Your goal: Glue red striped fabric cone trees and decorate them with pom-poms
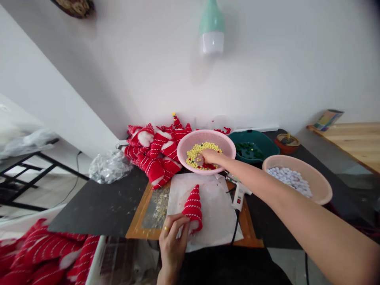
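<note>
A red cone-shaped hat with white stripes lies on white paper in front of me. My left hand grips its lower left edge, near the white stuffing at the base. My right hand reaches into a pink basket that holds yellow balls and some red ones; its fingertips are down among them, and what they hold is hidden. To the right of the paper rests a white glue gun with a black cord.
Stuffed red hats are piled at the back left beside crumpled plastic. Rightward stand a green basin, a small pot and a pink bowl of white pieces. More red hats fill a bin at lower left.
</note>
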Demonstrator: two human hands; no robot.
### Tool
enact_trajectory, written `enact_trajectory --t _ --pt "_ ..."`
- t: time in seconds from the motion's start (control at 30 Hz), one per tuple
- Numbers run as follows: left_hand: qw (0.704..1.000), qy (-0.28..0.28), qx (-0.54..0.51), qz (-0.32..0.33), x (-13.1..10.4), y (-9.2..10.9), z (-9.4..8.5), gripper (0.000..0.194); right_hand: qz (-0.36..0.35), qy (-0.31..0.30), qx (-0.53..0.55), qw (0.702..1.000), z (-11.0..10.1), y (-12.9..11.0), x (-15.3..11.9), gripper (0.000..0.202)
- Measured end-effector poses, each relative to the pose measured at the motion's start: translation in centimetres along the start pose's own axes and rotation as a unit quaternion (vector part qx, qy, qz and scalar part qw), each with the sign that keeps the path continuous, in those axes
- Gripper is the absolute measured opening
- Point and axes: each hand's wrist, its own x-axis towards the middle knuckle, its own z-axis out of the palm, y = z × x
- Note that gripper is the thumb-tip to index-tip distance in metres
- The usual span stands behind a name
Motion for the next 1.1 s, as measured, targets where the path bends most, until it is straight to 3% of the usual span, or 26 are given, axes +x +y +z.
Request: enact_trajectory --t 0.13,0.23,0.33,0.47,0.57,0.8,1.1 --pt "1.000 -0.012 0.006 -0.002 0.1 0.4 -0.2 0.020 0.004 -0.078 -0.081 0.994 -0.4 -0.2 0.6 0.030" --pt "1.000 -0.016 0.008 0.002 0.1 0.5 -0.2 0.021 -0.041 -0.102 -0.093 0.990 -1.1 -1.2 -0.7 0.009" --pt "1.000 -0.016 0.009 0.007 0.0 0.6 -0.1 0.022 -0.102 -0.147 -0.054 0.982 -0.4 -2.5 -4.4 0.011" --pt "1.000 -0.014 0.006 0.010 -0.1 0.5 0.2 0.024 -0.150 -0.263 0.028 0.953 1.9 -3.6 -10.3 0.015" --pt "1.000 -0.012 0.005 0.012 0.0 0.5 0.2 0.025 -0.163 -0.315 0.070 0.932 3.1 -3.4 -12.6 0.015" --pt "1.000 -0.007 0.010 0.012 0.1 0.7 0.3 0.023 -0.209 -0.283 -0.002 0.936 3.8 -2.6 -12.9 0.015" --pt "1.000 -0.010 0.016 0.011 0.3 1.0 0.1 0.021 -0.302 -0.262 -0.110 0.910 4.5 -2.4 -13.5 0.023"
